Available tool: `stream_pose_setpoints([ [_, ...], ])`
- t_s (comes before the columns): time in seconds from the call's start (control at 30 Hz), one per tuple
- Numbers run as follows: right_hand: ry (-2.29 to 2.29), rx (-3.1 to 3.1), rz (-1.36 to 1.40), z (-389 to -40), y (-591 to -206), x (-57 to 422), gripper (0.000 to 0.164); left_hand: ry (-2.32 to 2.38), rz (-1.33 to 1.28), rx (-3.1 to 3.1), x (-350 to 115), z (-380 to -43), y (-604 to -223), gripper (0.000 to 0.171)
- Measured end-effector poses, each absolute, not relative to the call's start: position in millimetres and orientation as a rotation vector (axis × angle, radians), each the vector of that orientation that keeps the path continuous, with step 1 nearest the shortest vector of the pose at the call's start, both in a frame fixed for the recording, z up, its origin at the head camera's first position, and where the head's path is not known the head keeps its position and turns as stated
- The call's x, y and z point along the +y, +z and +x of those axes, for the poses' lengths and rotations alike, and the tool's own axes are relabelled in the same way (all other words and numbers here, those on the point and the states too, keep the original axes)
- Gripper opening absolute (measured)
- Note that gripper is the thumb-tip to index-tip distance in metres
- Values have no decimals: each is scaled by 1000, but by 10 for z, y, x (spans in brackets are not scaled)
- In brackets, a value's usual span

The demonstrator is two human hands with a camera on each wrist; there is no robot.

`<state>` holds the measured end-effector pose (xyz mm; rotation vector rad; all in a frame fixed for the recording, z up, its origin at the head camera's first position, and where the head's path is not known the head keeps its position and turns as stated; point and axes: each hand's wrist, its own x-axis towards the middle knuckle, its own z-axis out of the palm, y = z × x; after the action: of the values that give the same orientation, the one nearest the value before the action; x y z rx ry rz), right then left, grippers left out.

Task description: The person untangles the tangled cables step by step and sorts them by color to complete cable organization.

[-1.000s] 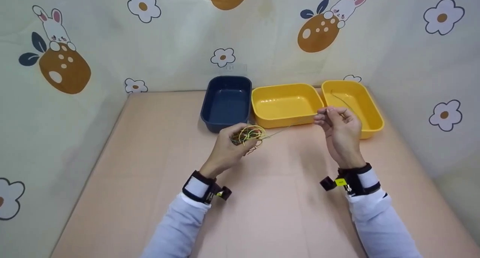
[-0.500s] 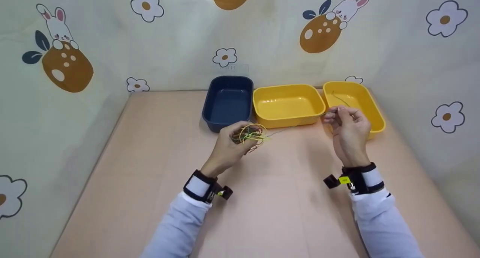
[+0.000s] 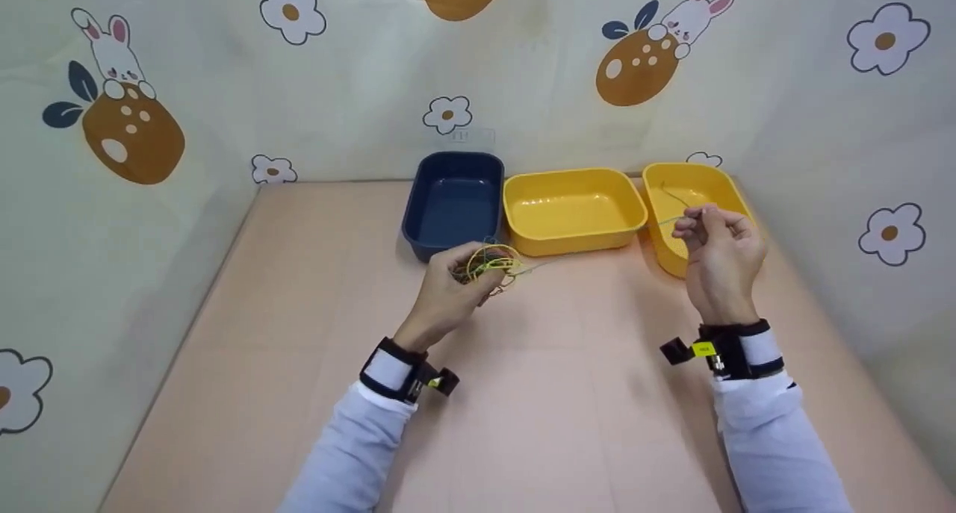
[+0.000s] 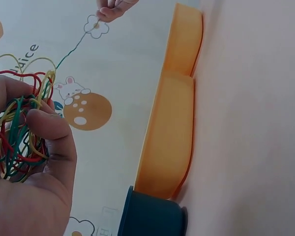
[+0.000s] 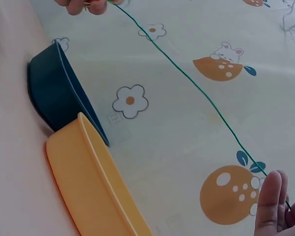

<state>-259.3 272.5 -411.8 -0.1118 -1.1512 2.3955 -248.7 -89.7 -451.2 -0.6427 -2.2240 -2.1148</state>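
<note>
My left hand (image 3: 441, 296) grips a tangle of thin red, yellow and green strings (image 4: 22, 130), whose loops stick out past the thumb. From it a green string (image 5: 206, 96) runs to my right hand (image 3: 721, 266), which pinches it between thumb and fingertips. The strand hangs nearly taut, sagging slightly, above the table. My right hand is over the front of the right yellow bin (image 3: 661, 255). A short dark strand (image 3: 676, 195) shows against that bin's inside; whether it is the tail of the pinched string I cannot tell.
A dark blue bin (image 3: 418, 237) and a middle yellow bin (image 3: 575, 243) stand in a row with the right yellow bin at the table's back. Behind them rises a wall covering (image 3: 358, 87) printed with rabbits and flowers. Pale peach cloth (image 3: 314, 289) covers the table.
My right hand has moved to the right, drawing out a longer stretch of green string from the tangle. My left hand stays almost in place and keeps its grip.
</note>
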Motion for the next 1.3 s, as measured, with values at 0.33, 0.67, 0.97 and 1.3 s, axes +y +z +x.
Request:
stream_pose_setpoints([
  [0.33, 2415, -1017, -65, -2489, -3958, 3137, 15, -2091, -640, -2231, -905, -2496, -4512, 27],
  [0.67, 2383, -951, -119, -2370, -3826, 3435, 18, -2151, -553, -2188, -969, -2509, -4512, 21],
  [0.97, 2024, -1184, -92, -2382, -3855, 3623, 22, -2149, -531, -2192, -959, -2499, -4490, 20],
  [1.3, 1769, -1643, -199, -2598, -3985, 3788, 16, -2114, -574, -2189, -973, -2508, -4484, 18],
])
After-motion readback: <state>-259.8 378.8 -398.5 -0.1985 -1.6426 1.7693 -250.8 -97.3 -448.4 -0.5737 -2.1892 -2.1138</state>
